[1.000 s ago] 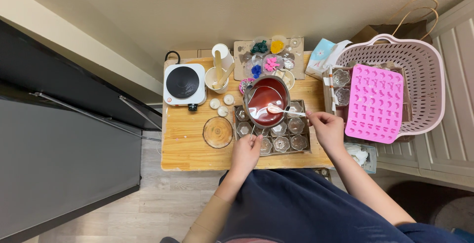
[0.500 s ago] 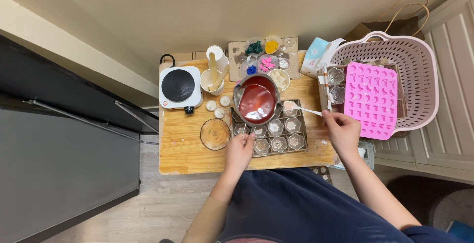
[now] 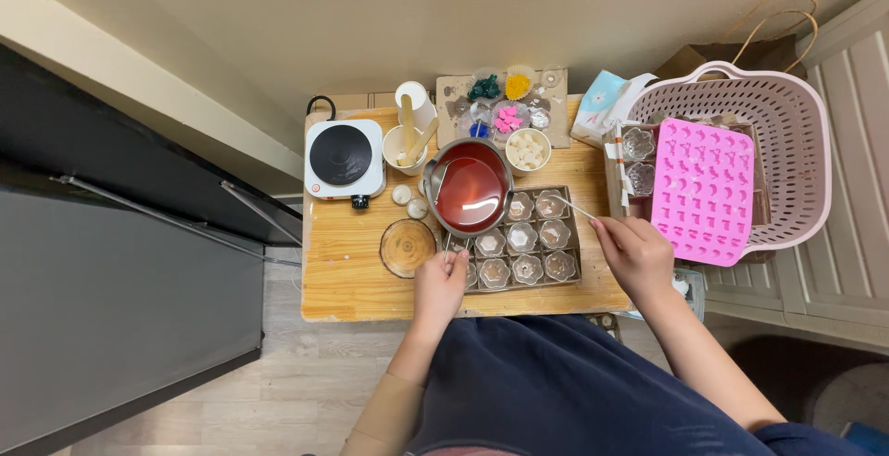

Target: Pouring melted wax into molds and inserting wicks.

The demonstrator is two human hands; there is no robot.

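Red liquid fills the silver pot [image 3: 470,187]; bright pink mould [image 3: 704,187], pale pink basket [image 3: 796,123], black-topped white hotplate [image 3: 344,158], seemingly clear cups [image 3: 523,236]

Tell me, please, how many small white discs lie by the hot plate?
2: one white disc right of the hot plate, the other disc beside it, nearer the saucepan, which may hide more.

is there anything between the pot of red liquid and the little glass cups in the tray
Nothing visible. The pot of red liquid, gripped by the left hand, hangs directly over the tray's upper-left corner, above the glass cups. The right hand holds a thin stick off to the side.
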